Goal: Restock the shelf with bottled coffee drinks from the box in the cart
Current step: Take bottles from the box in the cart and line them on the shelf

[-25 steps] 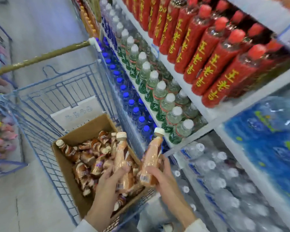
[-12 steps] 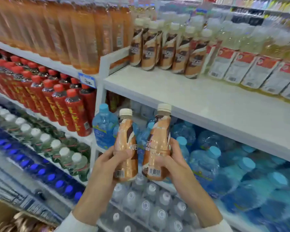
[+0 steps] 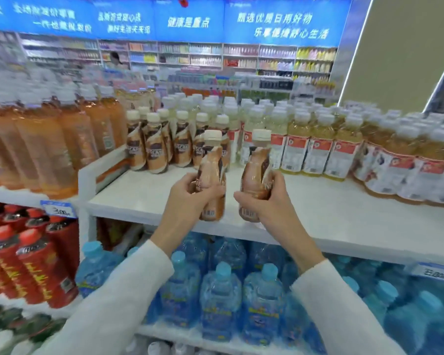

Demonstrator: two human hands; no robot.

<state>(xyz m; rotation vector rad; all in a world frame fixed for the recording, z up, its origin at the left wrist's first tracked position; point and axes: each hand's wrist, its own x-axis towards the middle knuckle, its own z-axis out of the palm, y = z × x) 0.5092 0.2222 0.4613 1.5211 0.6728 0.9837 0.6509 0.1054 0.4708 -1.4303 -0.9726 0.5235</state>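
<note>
Brown-and-cream coffee drinks are partway onto the shelf: a cluster of stocked coffee bottles stands at the back left of the white board, and two more are held in front of it. The left hand is wrapped round the body of the left bottle, and the right hand is wrapped round the right bottle. Both bottles are upright, caps up, over the front part of the shelf, near each other but apart, and they appear not to be set down yet. Judging from this, the restock is at a placing step: the two bottles are to go down on the bare board in front of or beside the standing cluster, and plenty of bare board is left to fill. The box and the cart are out of view, so how many bottles remain there cannot be told. Counted: two bottles in the hands, one each; about seven cream caps in the standing cluster, though blur and overlap make that count unsure. Right of the cluster stand pale yellow drinks and left of it orange drinks, both too blurred to count
</note>
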